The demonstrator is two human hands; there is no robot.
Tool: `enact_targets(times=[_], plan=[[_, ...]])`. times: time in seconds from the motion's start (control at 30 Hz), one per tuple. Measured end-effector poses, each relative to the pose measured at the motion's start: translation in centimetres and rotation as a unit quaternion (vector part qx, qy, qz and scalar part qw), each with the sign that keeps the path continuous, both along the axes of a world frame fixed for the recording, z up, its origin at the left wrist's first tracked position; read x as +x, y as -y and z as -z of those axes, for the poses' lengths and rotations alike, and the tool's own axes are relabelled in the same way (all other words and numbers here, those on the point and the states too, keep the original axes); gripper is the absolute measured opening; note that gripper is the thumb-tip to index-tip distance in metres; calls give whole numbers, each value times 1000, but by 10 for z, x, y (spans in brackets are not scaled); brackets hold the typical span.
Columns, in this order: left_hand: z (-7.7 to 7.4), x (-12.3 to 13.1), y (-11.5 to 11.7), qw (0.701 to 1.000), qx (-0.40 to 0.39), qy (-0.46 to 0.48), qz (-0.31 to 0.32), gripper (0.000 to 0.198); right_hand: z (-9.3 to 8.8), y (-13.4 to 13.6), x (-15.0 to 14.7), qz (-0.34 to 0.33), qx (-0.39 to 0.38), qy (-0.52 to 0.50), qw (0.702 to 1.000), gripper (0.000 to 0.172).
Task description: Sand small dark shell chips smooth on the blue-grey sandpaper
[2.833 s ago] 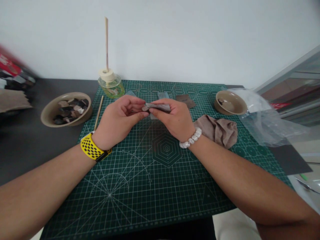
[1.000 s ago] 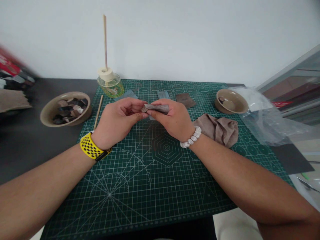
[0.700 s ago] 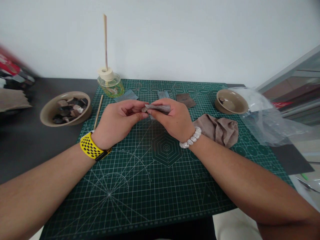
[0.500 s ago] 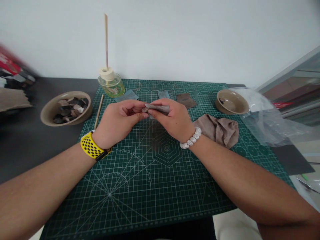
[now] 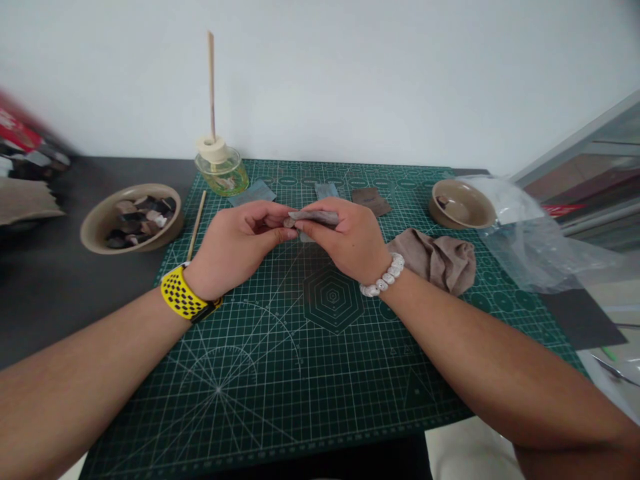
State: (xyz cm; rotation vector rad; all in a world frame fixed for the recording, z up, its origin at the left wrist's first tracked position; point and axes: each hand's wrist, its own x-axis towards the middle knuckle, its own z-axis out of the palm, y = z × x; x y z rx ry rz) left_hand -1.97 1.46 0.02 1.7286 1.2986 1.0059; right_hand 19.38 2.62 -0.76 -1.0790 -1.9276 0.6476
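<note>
My left hand [image 5: 237, 243], with a yellow strap at the wrist, pinches a small brownish piece [image 5: 289, 222] between thumb and fingertips. A folded grey sheet [image 5: 317, 217] is gripped in my right hand [image 5: 353, 240], which wears a white bead bracelet; its edge touches the small piece. Both hands meet above the green cutting mat [image 5: 260, 407]. Crumpled brown cloth [image 5: 440, 260] lies beside my right wrist. Behind the hands are a blue-grey sheet [image 5: 254, 193], a smaller one [image 5: 327, 191] and a brown square [image 5: 371, 201].
At the left stands a bowl [image 5: 93, 230] of dark and brown chunks, near a thin stick [image 5: 197, 225] and a glass bottle [image 5: 223, 175] with upright reeds. A second bowl [image 5: 470, 207] holds a small piece at the right, beside clear plastic [image 5: 540, 247].
The small piece and grey sheet have shifted very slightly between my fingertips. Both hands keep nearly the same place and grip.
</note>
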Motion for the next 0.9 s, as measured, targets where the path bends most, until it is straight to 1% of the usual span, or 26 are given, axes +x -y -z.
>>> enact_targets(times=[0.17, 0.27, 0.33, 0.43, 0.5, 0.6, 0.67, 0.73, 0.8, 0.87, 0.9], plan=[[3, -1, -2, 1000, -3, 9, -6, 21, 2, 1, -1, 19, 24, -6, 1000, 13], [2, -1, -2, 1000, 17, 4, -16, 22, 5, -1, -2, 36, 35, -19, 999, 16], [0, -1, -2, 999, 34, -17, -34, 23, 6, -2, -3, 56, 24, -16, 998, 17], [-3, -1, 0, 995, 50, -58, -57, 22, 6, -1, -5, 64, -28, 4, 998, 14], [-5, -1, 2, 994, 66, -70, -55, 20, 5, 0, -6, 47, -71, 9, 996, 14], [-5, -1, 4, 994, 75, -72, -45, 23, 3, 2, -8, 17, -128, 12, 992, 17], [-5, -1, 5, 994, 68, -74, -44, 23, 2, 2, -8, -18, -144, 26, 989, 16], [-6, -1, 5, 994, 63, -79, -46, 20, 2, 2, -8, -57, -141, 43, 987, 14], [-6, 0, 4, 993, 62, -86, -45, 18, 3, 2, -8, -81, -128, 53, 987, 16], [-7, 1, 4, 994, 62, -87, -39, 18, 4, 0, -8, -76, -99, 62, 990, 21], [-7, 1, 4, 994, 63, -84, -35, 19, 4, 0, -7, -63, -74, 66, 993, 22]])
